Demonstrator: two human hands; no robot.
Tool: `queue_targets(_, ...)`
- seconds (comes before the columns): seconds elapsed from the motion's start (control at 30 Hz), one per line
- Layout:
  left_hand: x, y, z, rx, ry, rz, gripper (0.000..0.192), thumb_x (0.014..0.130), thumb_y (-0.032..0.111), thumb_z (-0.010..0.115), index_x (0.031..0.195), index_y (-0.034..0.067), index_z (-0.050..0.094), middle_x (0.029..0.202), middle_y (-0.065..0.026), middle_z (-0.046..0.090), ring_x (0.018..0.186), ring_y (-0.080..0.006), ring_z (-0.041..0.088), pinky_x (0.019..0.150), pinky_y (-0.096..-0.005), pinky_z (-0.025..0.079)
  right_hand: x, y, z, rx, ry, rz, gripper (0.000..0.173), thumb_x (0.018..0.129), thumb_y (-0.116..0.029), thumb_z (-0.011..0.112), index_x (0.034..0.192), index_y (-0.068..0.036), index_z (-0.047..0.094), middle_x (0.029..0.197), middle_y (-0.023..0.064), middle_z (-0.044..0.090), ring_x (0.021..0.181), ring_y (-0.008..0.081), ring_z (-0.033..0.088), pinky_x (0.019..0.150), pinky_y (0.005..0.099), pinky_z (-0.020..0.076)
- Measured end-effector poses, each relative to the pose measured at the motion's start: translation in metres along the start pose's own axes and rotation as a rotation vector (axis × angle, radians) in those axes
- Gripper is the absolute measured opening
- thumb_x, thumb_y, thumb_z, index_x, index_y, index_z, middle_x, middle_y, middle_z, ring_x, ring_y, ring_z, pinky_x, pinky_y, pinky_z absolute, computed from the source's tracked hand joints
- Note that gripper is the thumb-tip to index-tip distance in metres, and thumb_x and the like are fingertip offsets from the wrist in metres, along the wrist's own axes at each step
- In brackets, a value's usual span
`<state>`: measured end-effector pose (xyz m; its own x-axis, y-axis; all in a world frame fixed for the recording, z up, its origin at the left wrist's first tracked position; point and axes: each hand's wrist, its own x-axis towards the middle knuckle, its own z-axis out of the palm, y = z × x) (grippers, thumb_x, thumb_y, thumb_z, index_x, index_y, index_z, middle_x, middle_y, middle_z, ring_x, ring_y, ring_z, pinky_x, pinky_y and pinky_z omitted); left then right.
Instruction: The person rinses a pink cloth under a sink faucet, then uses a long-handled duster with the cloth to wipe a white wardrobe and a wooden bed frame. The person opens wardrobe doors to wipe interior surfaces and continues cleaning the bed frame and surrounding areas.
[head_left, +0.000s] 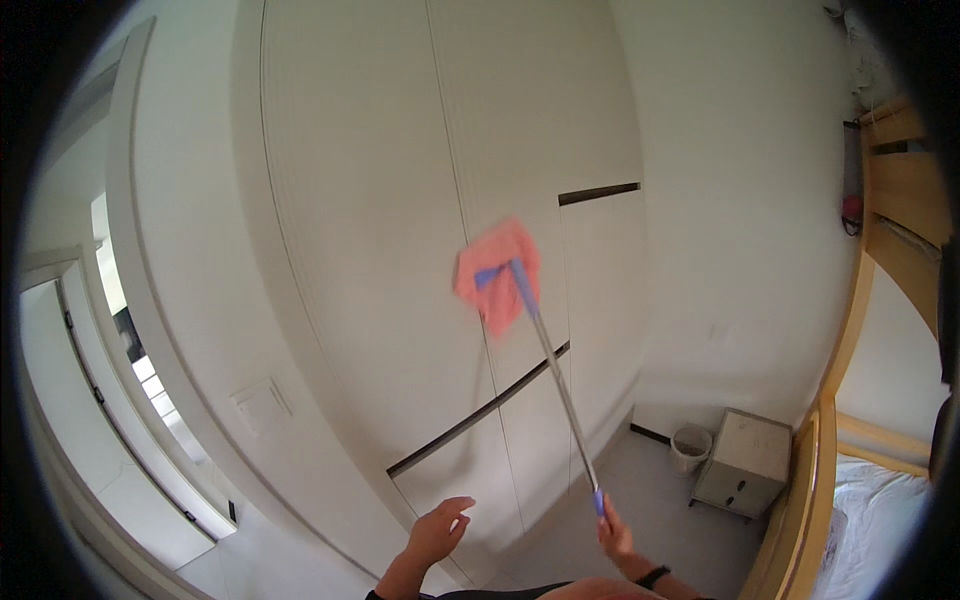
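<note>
A mop with a metal pole slants up from the lower right of the picture. My right hand grips its blue handle end. At the top, a pink cloth mop head on a blue bracket is held up in front of the white wardrobe doors; it is slightly blurred, and whether it touches them I cannot tell. My left hand, fingers apart and holding nothing, is raised to the left of the pole, before the lower doors.
At the lower right stand a small nightstand and a white waste bin. A wooden bunk bed with light bedding runs along the right side. On the left are a wall switch and a white door.
</note>
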<state>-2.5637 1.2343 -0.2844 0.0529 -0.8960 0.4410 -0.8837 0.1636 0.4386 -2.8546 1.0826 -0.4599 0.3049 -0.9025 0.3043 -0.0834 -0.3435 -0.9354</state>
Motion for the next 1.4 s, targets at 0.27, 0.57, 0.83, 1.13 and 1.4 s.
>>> queue_targets(0.27, 0.047, 0.002, 0.035, -0.028, 0.09, -0.209, 0.027, 0.082, 0.014, 0.053, 0.109, 0.013, 0.054, 0.11, -0.0063, 0.056, 0.085, -0.0217, 0.06, 0.075, -0.0339, 0.048, 0.358, -0.256, -0.124, -0.137, 0.107, -0.474, 0.044, 0.093, -0.035, 0.035, 0.136, -0.024, 0.03, 0.052, -0.0006, 0.042, 0.042, 0.0085, 0.042, 0.039, 0.0265, 0.0379)
queue_targets(0.57, 0.129, 0.027, 0.102, -0.017, 0.381, -0.364, 0.027, 0.081, 0.011, 0.055, 0.107, 0.013, 0.054, 0.109, -0.0072, 0.056, 0.092, -0.0247, 0.058, 0.076, -0.0343, 0.048, 0.577, -0.546, -0.182, 0.01, 0.072, -0.713, 0.046, 0.091, -0.035, 0.04, 0.135, -0.024, 0.03, 0.055, 0.0024, 0.045, 0.039, 0.0097, 0.041, 0.034, 0.0256, 0.0364)
queue_targets(0.83, 0.139, 0.022, 0.122, -0.058, 0.239, -0.347, 0.027, 0.081, 0.012, 0.055, 0.108, 0.013, 0.053, 0.109, -0.008, 0.056, 0.084, -0.0227, 0.061, 0.073, -0.0331, 0.049, 0.519, -0.268, -0.174, -0.221, 0.181, -0.675, 0.048, 0.093, -0.026, 0.039, 0.138, -0.021, 0.024, 0.074, 0.0056, 0.058, 0.049, 0.0137, 0.05, 0.046, 0.0299, 0.0429)
queue_targets(1.13, 0.191, 0.025, 0.153, -0.032, 0.048, -0.148, 0.026, 0.083, 0.015, 0.053, 0.109, 0.013, 0.053, 0.11, -0.0072, 0.056, 0.092, -0.0243, 0.058, 0.077, -0.0327, 0.048, 0.248, 0.044, -0.145, -0.037, 0.012, -0.042, 0.049, 0.091, -0.013, 0.041, 0.138, -0.013, 0.025, 0.077, -0.0007, 0.046, 0.065, 0.0074, 0.044, 0.059, 0.0212, 0.0405)
queue_targets(1.4, 0.237, 0.041, 0.19, -0.031, 0.032, -0.271, 0.028, 0.083, 0.017, 0.054, 0.11, 0.014, 0.053, 0.112, -0.0068, 0.055, 0.095, -0.0245, 0.057, 0.08, -0.0344, 0.047, 0.509, -0.106, -0.247, -0.097, 0.165, -0.512, 0.046, 0.092, -0.025, 0.043, 0.135, -0.019, 0.031, 0.059, -0.0005, 0.049, 0.047, 0.0066, 0.044, 0.042, 0.0228, 0.0403)
